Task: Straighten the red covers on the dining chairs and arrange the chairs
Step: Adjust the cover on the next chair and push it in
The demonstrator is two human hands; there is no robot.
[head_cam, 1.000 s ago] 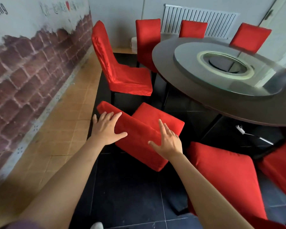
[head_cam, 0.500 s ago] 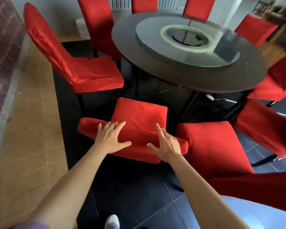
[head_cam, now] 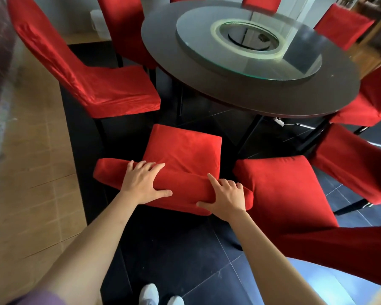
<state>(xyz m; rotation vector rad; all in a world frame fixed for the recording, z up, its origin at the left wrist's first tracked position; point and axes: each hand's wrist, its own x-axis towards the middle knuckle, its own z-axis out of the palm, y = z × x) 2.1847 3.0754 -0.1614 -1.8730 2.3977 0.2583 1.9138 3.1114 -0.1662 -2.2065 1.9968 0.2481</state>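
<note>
Directly below me stands a dining chair with a red cover, its seat (head_cam: 183, 148) pointing at the round dark table (head_cam: 229, 91). The top of its backrest (head_cam: 185, 190) lies across the view. My left hand (head_cam: 143, 181) holds the backrest top left of the middle, fingers over the far side and thumb on the near side. Near the right end, my right hand (head_cam: 226, 194) grips it the same way. The cover looks smooth on the seat and bunched where seat and back meet.
A shiny red-covered chair (head_cam: 110, 91) stands to the left and another red chair (head_cam: 284, 190) close on the right. More red chairs (head_cam: 350, 164) ring the table, which carries a glass turntable (head_cam: 207, 51). A dark red chair back (head_cam: 350, 245) crosses the lower right. Wood flooring (head_cam: 31, 172) runs along the left.
The chair has turned from slanted to square with the table and sits nearer the neighbouring right chair. My hands went from lying flat on the backrest to clasping its top.
</note>
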